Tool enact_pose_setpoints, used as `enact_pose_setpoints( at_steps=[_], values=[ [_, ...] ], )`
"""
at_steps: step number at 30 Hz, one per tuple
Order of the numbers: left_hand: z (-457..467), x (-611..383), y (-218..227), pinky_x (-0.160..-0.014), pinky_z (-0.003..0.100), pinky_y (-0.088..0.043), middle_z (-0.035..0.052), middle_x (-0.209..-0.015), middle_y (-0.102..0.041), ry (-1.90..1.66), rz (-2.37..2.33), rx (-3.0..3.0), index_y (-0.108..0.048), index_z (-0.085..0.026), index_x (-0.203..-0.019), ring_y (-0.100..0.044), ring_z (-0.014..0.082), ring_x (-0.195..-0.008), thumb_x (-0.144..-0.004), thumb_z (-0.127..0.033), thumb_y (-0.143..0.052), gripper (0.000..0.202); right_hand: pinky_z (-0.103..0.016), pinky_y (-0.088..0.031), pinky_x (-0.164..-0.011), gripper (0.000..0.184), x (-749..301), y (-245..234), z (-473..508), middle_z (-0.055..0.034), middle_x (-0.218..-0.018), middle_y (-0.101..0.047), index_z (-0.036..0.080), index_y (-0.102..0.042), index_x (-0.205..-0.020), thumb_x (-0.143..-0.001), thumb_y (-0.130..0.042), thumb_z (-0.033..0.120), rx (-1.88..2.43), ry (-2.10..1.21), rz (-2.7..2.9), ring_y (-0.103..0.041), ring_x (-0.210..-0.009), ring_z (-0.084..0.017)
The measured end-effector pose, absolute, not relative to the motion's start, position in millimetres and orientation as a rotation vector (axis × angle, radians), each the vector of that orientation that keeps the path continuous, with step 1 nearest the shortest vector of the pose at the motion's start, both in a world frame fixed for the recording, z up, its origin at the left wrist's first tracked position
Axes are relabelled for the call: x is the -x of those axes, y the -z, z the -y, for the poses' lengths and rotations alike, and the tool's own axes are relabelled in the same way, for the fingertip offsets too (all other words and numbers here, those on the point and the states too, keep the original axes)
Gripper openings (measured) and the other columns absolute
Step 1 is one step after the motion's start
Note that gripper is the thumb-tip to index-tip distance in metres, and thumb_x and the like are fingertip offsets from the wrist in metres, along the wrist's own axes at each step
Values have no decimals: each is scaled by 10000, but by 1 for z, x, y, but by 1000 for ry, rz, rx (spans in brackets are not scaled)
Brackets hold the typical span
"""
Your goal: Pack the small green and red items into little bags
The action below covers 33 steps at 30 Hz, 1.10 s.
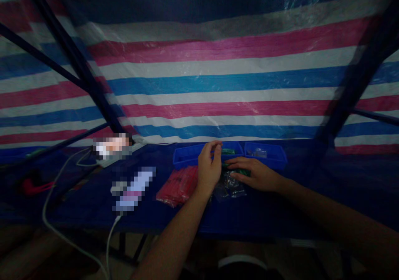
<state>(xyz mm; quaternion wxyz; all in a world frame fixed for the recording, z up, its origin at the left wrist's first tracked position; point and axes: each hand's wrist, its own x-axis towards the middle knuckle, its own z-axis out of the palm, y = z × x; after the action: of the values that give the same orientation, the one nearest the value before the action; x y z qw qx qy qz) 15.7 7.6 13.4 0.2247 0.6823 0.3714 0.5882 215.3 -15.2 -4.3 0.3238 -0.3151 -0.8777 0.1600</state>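
Note:
My left hand (209, 165) is raised over the near edge of a blue bin (188, 154), with its thumb close to its curled fingers. Whatever it may grip is hidden. Green pieces (229, 151) lie inside the bin beside it. My right hand (257, 174) reaches in from the right, its fingers apart and resting over small clear packets (234, 184) and something green (245, 172) on the table. A stack of red plastic packets (179, 186) lies just left of my left wrist.
A second blue bin (274, 154) with clear packets stands at the right. To the left are a phone (135, 190) on a white cable (109, 240) and a white power strip (115, 157). Dark frame poles (101, 101) and a striped sheet (218, 80) close off the back.

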Motion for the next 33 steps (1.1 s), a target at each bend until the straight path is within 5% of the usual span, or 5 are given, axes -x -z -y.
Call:
enact_pose_setpoints(
  at_steps=[12, 25, 33],
  values=[
    [-4, -20, -13, -872, 329, -560, 54, -1099, -749, -1455, -1074, -2072, -707, -221, -1123, -704, 204, -1009, -990, -276, -596, 182, -385, -569, -941, 134, -224, 4, 4, -31, -1085, -780, 266, -784, -999, -935, -667, 253, 961, -393, 1979, -736, -1008, -229],
    [-2, -21, -10, -965, 359, -540, 57, -1145, -718, -1347, -1039, -2277, -700, -222, -1127, -674, 210, -1094, -965, -202, -600, 192, -361, -558, -816, 56, -225, 3, 5, -28, -927, -754, 234, -723, -933, -895, -695, 204, 1043, -201, 1935, -724, -857, -216],
    [-8, -17, -4, -908, 350, -523, 30, -982, -711, -1271, -1158, -2346, -683, -203, -964, -678, 200, -969, -849, -42, -596, 216, -373, -581, -814, 128, -220, 7, 8, -44, -989, -755, 241, -690, -1045, -920, -666, 236, 1035, -298, 1957, -738, -864, -222]
  ],
)
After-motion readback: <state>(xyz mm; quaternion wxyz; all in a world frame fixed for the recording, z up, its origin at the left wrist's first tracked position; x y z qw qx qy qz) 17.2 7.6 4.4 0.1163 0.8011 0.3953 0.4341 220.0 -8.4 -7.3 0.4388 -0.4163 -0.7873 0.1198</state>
